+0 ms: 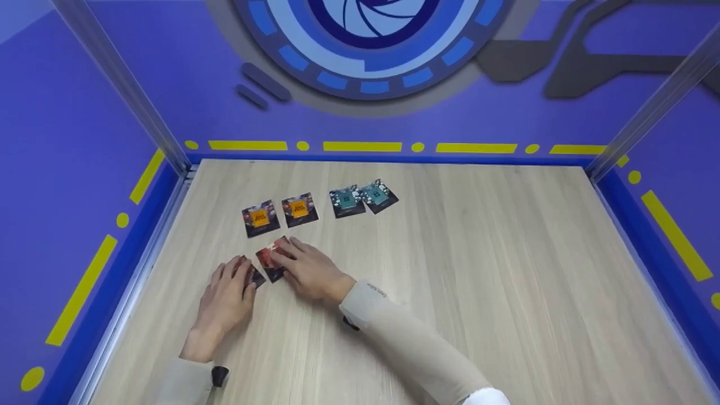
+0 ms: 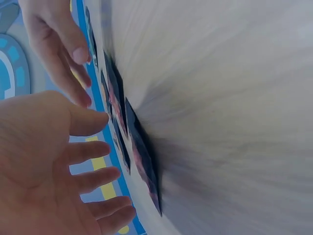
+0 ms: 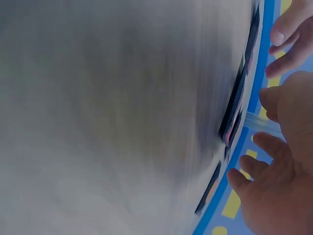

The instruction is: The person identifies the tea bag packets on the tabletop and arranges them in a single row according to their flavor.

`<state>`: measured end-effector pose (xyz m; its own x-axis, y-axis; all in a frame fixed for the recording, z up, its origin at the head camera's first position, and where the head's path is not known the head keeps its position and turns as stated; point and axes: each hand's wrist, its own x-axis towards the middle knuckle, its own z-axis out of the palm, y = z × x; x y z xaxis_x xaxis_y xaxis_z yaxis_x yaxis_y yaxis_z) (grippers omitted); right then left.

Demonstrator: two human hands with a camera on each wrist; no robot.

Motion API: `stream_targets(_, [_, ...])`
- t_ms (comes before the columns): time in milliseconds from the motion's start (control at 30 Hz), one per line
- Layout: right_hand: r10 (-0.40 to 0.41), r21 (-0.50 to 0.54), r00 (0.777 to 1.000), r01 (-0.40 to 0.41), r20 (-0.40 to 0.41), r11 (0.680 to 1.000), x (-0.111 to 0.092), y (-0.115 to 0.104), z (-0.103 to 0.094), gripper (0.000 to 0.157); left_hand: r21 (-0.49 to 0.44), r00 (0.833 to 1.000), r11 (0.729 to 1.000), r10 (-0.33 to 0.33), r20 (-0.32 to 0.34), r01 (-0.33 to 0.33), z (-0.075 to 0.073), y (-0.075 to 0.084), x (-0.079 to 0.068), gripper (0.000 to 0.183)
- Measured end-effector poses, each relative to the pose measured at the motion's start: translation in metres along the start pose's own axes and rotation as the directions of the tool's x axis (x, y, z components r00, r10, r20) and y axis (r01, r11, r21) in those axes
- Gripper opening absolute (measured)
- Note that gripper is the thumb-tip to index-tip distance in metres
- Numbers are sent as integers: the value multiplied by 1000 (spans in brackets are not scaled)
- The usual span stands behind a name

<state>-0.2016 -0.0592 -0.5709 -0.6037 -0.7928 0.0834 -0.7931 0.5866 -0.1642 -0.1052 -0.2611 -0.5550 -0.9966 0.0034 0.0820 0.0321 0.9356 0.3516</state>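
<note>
Two small square packets with red and black print lie flat on the table. Over the left red packet (image 1: 257, 278) is my left hand (image 1: 225, 301), its fingertips covering much of the print. The fingers of my right hand (image 1: 316, 274) reach across the right red packet (image 1: 272, 266) from its right side. Seen from the left wrist, the left hand (image 2: 39, 166) has loosely extended fingers just above a packet (image 2: 142, 154). The right wrist view shows similarly relaxed fingers on the right hand (image 3: 281, 196), with nothing gripped.
Behind the hands lie two orange-and-black packets, a left one (image 1: 261, 219) and a right one (image 1: 300, 210). Farther right, a teal packet (image 1: 346, 201) touches a second, tilted teal packet (image 1: 378, 196). Blue panels (image 1: 360, 126) wall the wooden table (image 1: 478, 270) at back and sides.
</note>
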Motion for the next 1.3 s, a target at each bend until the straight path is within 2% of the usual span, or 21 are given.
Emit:
stream_targets(233, [-15,-13,998,16,60,1000,8,-9,7,51,22,1000,999,27,5,-27,5,3,-1,45])
stream_targets(367, [-24,0,996,24,81,1000,10,-11,11,50,28,1000,999,20,19,-20,7,3,-1,44])
stream_targets(533, [-28,-42,995,32,95,999,12,-13,11,49,34,999,999,20,37,-21,10,3,0,43])
stream_targets(733, [-6,-33,992,11,129,999,14,-16,11,51,33,999,999,8,44,-10,12,3,0,43])
stream_targets(933, [24,-38,991,-19,133,999,10,-13,10,52,17,1000,1000,5,7,-5,17,2,3,41])
stream_targets(1067, [15,-54,993,-8,119,999,4,-13,7,49,27,1000,1000,-5,-24,6,19,1,4,41])
stream_targets(1300, [25,-106,990,-11,135,994,-8,-15,2,44,62,1000,998,-20,-14,21,18,1,2,38])
